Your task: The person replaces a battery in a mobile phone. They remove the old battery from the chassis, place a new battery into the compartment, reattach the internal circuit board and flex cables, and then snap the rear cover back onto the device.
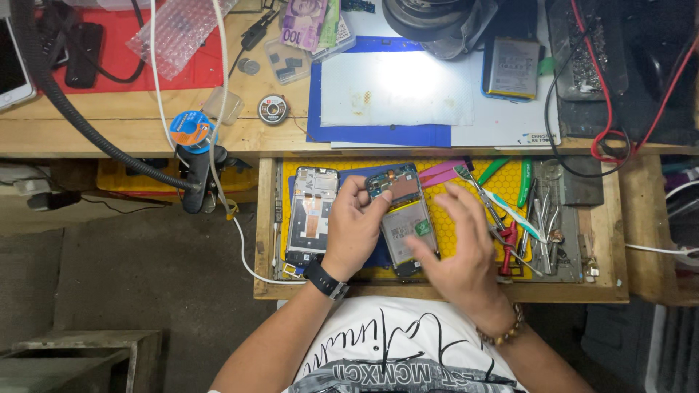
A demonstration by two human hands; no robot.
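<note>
An opened phone (403,218) with its back off, showing a circuit board and battery, lies over the pulled-out drawer (437,291). My left hand (355,227) grips its left edge near the top. My right hand (460,244) rests against its right side and lower end, fingers spread over the battery. A second phone frame (312,216) with an orange flex strip lies just left of my left hand. A black watch sits on my left wrist and a bead bracelet on my right.
Tweezers, screwdrivers and pink and green pry tools (510,211) lie in the drawer's right part on a yellow mat. The bench above holds a white work mat (397,91), a loose battery (512,67), a solder reel (191,129), bubble wrap and cables.
</note>
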